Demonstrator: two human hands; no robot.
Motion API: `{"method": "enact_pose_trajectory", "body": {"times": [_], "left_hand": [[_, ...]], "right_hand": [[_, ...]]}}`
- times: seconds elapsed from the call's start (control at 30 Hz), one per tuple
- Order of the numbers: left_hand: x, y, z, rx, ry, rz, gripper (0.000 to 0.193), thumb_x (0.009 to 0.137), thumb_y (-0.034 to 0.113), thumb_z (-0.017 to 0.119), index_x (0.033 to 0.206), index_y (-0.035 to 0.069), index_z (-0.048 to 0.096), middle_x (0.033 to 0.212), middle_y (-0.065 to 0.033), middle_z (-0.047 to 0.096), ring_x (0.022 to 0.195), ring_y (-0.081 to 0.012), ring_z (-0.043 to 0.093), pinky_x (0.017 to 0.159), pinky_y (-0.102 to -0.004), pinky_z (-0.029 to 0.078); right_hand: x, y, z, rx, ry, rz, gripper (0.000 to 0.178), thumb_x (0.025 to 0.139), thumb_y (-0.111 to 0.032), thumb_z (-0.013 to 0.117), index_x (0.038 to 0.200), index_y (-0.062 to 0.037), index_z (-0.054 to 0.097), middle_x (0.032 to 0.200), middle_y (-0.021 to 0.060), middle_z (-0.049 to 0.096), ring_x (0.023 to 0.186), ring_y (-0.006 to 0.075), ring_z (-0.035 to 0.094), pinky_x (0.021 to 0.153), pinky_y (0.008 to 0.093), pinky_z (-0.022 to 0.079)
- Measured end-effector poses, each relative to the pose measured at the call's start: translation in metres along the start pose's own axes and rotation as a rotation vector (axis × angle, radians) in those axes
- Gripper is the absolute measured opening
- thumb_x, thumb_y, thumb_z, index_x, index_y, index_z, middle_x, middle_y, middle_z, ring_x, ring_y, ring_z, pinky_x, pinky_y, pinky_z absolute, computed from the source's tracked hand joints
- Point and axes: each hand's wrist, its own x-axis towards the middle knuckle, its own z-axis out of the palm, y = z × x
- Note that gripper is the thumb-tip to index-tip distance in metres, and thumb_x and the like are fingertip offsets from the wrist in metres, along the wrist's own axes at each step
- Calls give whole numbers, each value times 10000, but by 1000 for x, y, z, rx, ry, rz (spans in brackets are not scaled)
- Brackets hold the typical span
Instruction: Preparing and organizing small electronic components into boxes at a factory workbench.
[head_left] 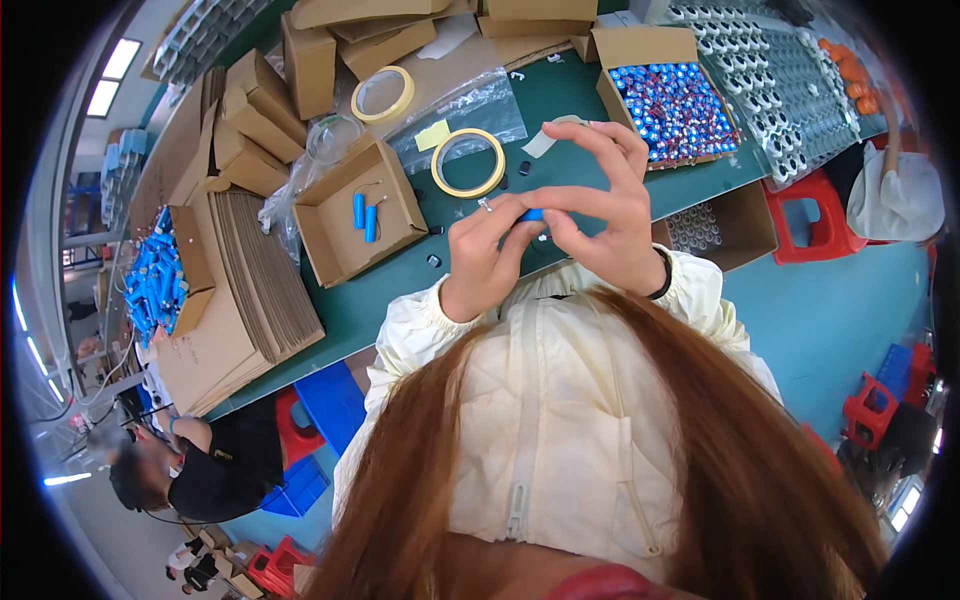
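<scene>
A small blue cylindrical battery (531, 214) is pinched between my two hands above the table's near edge. My left hand (482, 262) is closed on its left end, and a small silvery piece (485, 204) shows at those fingers. My right hand (615, 215) grips the other end between thumb and a finger, while another finger stretches forward. A pale strip of tape (540, 146) is at that stretched fingertip. Beyond my left hand lies a roll of yellowish tape (437, 165). To the left, an open cardboard tray (312, 232) contains two blue batteries (371, 224) with wires.
An open carton (645, 48) packed with blue batteries stands at the far right, beside racks of white holders (735, 60). Another tape roll (404, 98) and empty boxes (262, 100) lie at the back left. Flat cardboard (262, 270) and loose batteries (155, 280) are at left. A person (215, 465) sits nearby.
</scene>
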Motion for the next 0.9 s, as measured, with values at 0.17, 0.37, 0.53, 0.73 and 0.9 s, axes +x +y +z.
{"method": "enact_pose_trajectory", "body": {"times": [0.17,0.37,0.53,0.73,0.9], "left_hand": [[1,6,-2,-110,37,-131,210,760,-24,576,969,-29,598,743,-112,610,597,-183,572,552,-252,450],[-1,6,-1,-84,41,-159,226,752,-28,580,978,-30,601,749,-114,616,600,-166,577,557,-250,453],[-3,3,6,-49,159,-100,229,738,-34,605,967,-38,602,797,-147,627,649,-212,608,595,-268,470],[-7,3,9,24,221,-75,223,733,-42,607,956,-40,603,814,-160,627,680,-242,616,613,-274,476],[-13,7,1,121,252,-65,223,732,-52,603,954,-41,604,818,-165,625,693,-265,615,618,-293,483]], "right_hand": [[-1,7,-7,212,-64,181,223,673,-132,672,894,-131,705,1223,92,503,1117,253,369,940,380,274],[-4,6,-4,181,-55,171,179,716,-119,648,885,-116,708,1211,82,514,1131,239,362,914,376,292],[-9,3,7,328,-33,283,167,735,-100,634,885,-97,706,1177,86,538,1134,234,364,925,365,298],[-14,6,23,664,-44,422,153,765,-57,602,891,-22,682,1146,113,555,1132,226,374,912,330,331],[-9,2,28,897,-121,570,156,747,-27,594,881,-1,670,1181,132,526,1150,222,376,939,344,335]]}}
